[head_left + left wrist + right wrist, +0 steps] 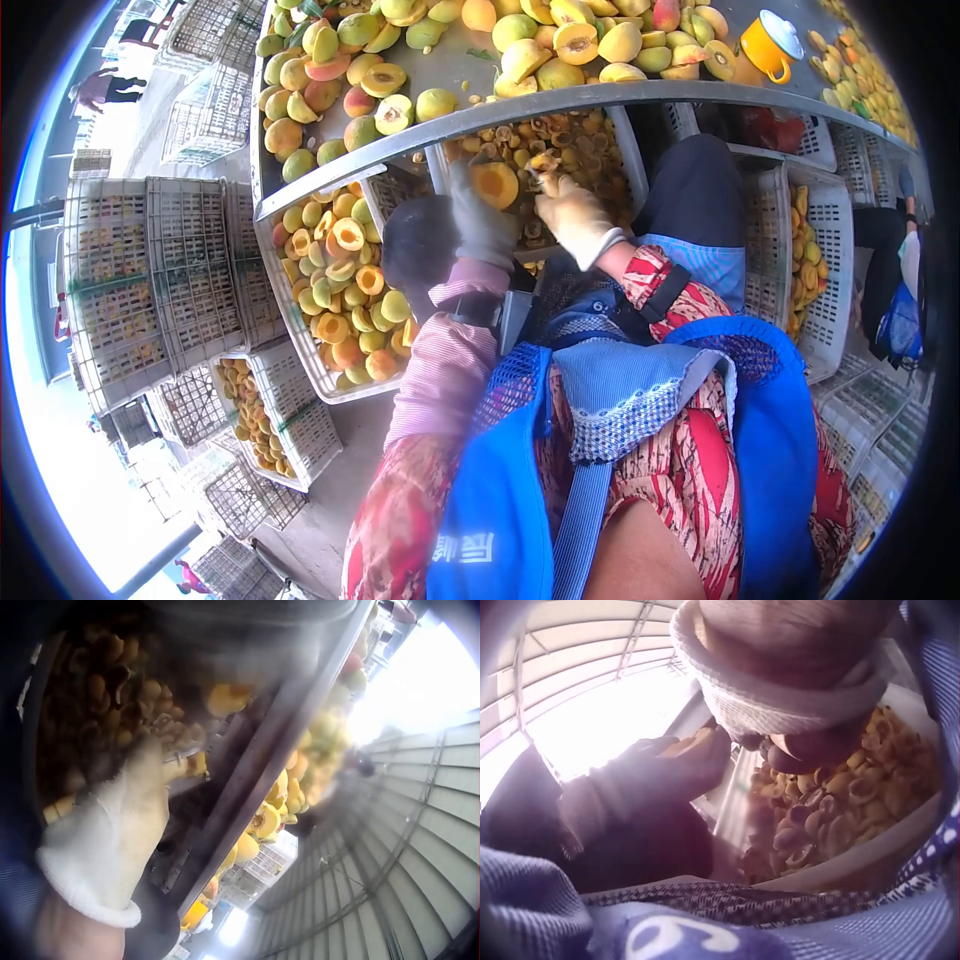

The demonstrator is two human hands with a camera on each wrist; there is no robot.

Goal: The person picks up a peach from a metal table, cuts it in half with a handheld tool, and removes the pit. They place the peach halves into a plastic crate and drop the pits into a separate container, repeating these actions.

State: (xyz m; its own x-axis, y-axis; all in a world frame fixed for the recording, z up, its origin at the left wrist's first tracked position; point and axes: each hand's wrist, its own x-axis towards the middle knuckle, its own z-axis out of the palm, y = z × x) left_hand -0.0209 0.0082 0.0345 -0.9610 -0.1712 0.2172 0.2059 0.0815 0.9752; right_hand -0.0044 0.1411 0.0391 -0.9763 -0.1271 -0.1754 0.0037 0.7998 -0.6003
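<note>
The gloved left hand (483, 212) grips a cut peach half (494, 185), its orange inner face turned up; in the right wrist view the left hand (667, 769) holds an orange piece near its fingertips. To its right, the gloved right hand (580, 215) pinches a small object with yellow-brown scraps (543, 163) at its end; its exact shape is blurred. In the left wrist view the right hand (112, 825) has a metallic piece at its fingers. Both hands are above a crate of pitted pieces and scraps (810, 817).
A metal table edge (600, 94) crosses beyond the hands, with peaches and a yellow mug (768, 50) on the tabletop. A crate of peach halves (345, 290) stands at the left, another crate (825, 290) at the right. Stacked crates (150, 290) stand farther left.
</note>
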